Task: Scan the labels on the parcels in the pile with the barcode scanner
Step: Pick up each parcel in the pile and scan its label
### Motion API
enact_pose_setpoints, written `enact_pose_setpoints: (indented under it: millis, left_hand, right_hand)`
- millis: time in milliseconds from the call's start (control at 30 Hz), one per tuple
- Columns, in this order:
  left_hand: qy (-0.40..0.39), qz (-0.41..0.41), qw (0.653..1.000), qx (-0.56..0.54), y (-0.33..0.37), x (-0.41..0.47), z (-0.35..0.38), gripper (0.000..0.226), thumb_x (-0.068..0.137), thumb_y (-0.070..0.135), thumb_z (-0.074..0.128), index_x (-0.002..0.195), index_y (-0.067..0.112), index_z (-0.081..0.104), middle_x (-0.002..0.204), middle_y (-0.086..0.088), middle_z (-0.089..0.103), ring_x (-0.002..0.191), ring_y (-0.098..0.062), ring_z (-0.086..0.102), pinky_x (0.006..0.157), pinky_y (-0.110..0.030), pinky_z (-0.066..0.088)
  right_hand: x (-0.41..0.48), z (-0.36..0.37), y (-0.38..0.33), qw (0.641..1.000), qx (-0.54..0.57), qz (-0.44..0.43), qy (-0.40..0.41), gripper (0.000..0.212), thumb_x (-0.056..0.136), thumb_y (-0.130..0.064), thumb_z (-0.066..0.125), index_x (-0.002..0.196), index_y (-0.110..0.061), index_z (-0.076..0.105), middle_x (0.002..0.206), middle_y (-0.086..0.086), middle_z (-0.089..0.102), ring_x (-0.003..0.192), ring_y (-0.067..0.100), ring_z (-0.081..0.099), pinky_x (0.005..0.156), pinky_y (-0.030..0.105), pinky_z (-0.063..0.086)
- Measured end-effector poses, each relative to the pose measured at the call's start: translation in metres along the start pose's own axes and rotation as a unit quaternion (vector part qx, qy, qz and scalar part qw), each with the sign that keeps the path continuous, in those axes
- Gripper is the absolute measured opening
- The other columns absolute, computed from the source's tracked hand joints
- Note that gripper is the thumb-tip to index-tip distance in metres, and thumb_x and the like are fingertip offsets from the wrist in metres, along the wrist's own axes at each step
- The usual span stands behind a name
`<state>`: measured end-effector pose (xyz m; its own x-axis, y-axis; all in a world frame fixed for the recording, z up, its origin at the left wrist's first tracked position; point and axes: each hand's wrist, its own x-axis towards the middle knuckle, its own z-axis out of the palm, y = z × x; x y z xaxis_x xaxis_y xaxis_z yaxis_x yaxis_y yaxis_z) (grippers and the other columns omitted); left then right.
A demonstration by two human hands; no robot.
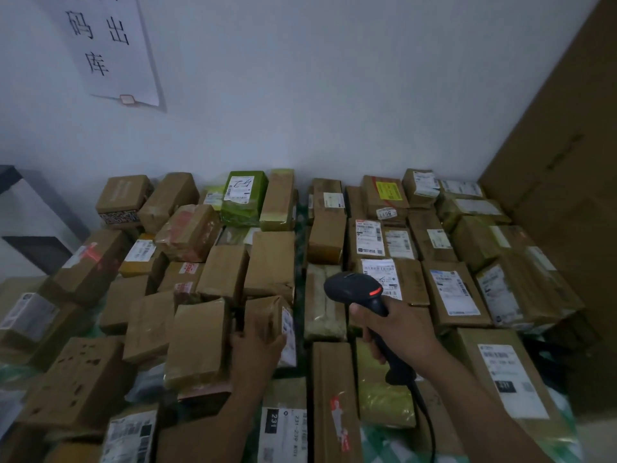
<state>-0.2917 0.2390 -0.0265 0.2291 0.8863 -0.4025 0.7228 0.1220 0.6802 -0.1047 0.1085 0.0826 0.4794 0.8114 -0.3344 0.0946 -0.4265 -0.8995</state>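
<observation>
R hand (400,332) grips scanner (359,290) by handle, approx 5 o'clock of centre, red light lit. L hand (257,347) holds small brown parcel (263,317) at 7 o'clock, label (288,332) on its 3 o'clock side. Pile (270,262) runs to wall (334,95) at 12.

Our right grip (402,330) curls round the handle of a black handheld barcode scanner (354,290), held above a pile of brown cardboard parcels (270,262). Our left grip (257,347) clasps a small brown taped parcel (263,314) whose white label (287,332) faces right. A white wall (300,95) stands behind.
</observation>
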Motion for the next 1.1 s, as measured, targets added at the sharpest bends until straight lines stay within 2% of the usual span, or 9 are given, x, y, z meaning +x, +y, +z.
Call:
enact_pose_setpoints:
  millis: [133, 233, 400, 467, 567, 733, 900, 1000, 1100]
  left_hand:
    - [-0.052, 0.034, 0.998, 0.026, -0.005, 0.004, 0.014, 0.070, 0.090, 0.043, 0.066, 0.146, 0.015, 0.036, 0.146, -0.015, 0.032, 0.130, -0.034, 0.040, 0.101, -0.039, 0.039]
    - [-0.096, 0.090, 0.988, 0.077, -0.005, 0.002, 0.021, 0.056, 0.091, 0.033, 0.066, 0.139, 0.026, 0.036, 0.127, -0.004, 0.045, 0.103, -0.017, 0.053, 0.073, -0.025, 0.043]
    - [-0.077, 0.121, 0.983, 0.118, -0.007, 0.003, 0.017, 0.026, 0.088, 0.028, 0.070, 0.103, 0.034, 0.049, 0.100, 0.012, 0.057, 0.080, 0.001, 0.056, 0.066, -0.017, 0.048]
    - [-0.036, 0.144, 0.976, 0.158, -0.006, 0.009, 0.011, 0.039, 0.089, 0.037, 0.067, 0.122, 0.029, 0.049, 0.121, 0.006, 0.053, 0.099, -0.003, 0.054, 0.079, -0.013, 0.039]
    - [0.018, 0.154, 0.976, 0.156, 0.006, 0.031, 0.001, 0.056, 0.092, 0.035, 0.062, 0.142, 0.021, 0.042, 0.151, -0.005, 0.033, 0.135, -0.022, 0.037, 0.108, -0.026, 0.033]
    - [0.090, 0.187, 0.965, 0.159, 0.047, 0.084, -0.011, 0.062, 0.090, 0.047, 0.063, 0.137, 0.011, 0.044, 0.145, -0.014, 0.041, 0.129, -0.028, 0.041, 0.101, -0.034, 0.039]
    - [0.010, 0.073, 0.964, 0.255, 0.062, 0.123, 0.003, 0.110, 0.076, 0.081, 0.052, 0.155, 0.016, 0.010, 0.155, -0.028, 0.012, 0.138, -0.043, 0.026, 0.112, -0.048, 0.027]
    - [-0.022, 0.051, 0.966, 0.251, 0.066, 0.131, 0.014, 0.120, 0.072, 0.083, 0.055, 0.155, 0.023, -0.008, 0.155, -0.028, -0.001, 0.140, -0.046, 0.016, 0.115, -0.053, 0.020]
    - [-0.024, 0.049, 0.969, 0.239, 0.070, 0.134, 0.017, 0.120, 0.071, 0.074, 0.065, 0.156, 0.026, -0.005, 0.153, -0.027, 0.004, 0.137, -0.046, 0.017, 0.114, -0.054, 0.023]
  right_hand:
    - [0.007, 0.010, 0.004, 1.000, -0.007, 0.007, 0.008, 0.023, 0.093, -0.030, 0.066, 0.081, -0.012, 0.057, 0.060, 0.008, 0.062, 0.043, 0.022, 0.053, 0.042, 0.028, 0.044]
    - [0.012, 0.019, 0.006, 1.000, -0.003, 0.016, 0.004, 0.020, 0.092, -0.031, 0.066, 0.085, -0.015, 0.057, 0.062, 0.009, 0.062, 0.044, 0.021, 0.054, 0.042, 0.028, 0.045]
    - [0.025, 0.033, -0.002, 0.999, -0.020, 0.019, 0.017, 0.029, 0.092, -0.036, 0.066, 0.087, -0.007, 0.060, 0.066, 0.015, 0.065, 0.044, 0.020, 0.055, 0.046, 0.029, 0.046]
    - [0.034, 0.038, -0.009, 0.999, -0.013, 0.014, 0.031, 0.028, 0.092, -0.034, 0.065, 0.084, -0.008, 0.059, 0.062, 0.010, 0.063, 0.042, 0.019, 0.054, 0.045, 0.029, 0.046]
    - [0.050, 0.042, -0.019, 0.998, -0.010, 0.004, 0.063, 0.031, 0.092, -0.033, 0.066, 0.077, -0.008, 0.057, 0.051, 0.003, 0.059, 0.037, 0.017, 0.052, 0.043, 0.028, 0.045]
    - [0.075, 0.042, -0.034, 0.995, 0.022, 0.015, 0.099, 0.036, 0.091, -0.037, 0.066, 0.072, -0.007, 0.057, 0.053, 0.008, 0.061, 0.042, 0.021, 0.056, 0.043, 0.030, 0.048]
    - [0.095, 0.039, -0.029, 0.990, 0.065, 0.034, 0.120, 0.036, 0.089, -0.038, 0.068, 0.078, -0.005, 0.057, 0.060, 0.011, 0.062, 0.046, 0.023, 0.057, 0.045, 0.030, 0.048]
    - [0.099, 0.037, -0.025, 0.990, 0.067, 0.036, 0.118, 0.035, 0.090, -0.036, 0.067, 0.082, -0.003, 0.058, 0.063, 0.013, 0.062, 0.045, 0.021, 0.057, 0.044, 0.029, 0.048]
    - [0.103, 0.033, -0.020, 0.991, 0.060, 0.045, 0.107, 0.039, 0.089, -0.038, 0.067, 0.078, -0.002, 0.060, 0.066, 0.019, 0.064, 0.048, 0.025, 0.058, 0.046, 0.029, 0.049]
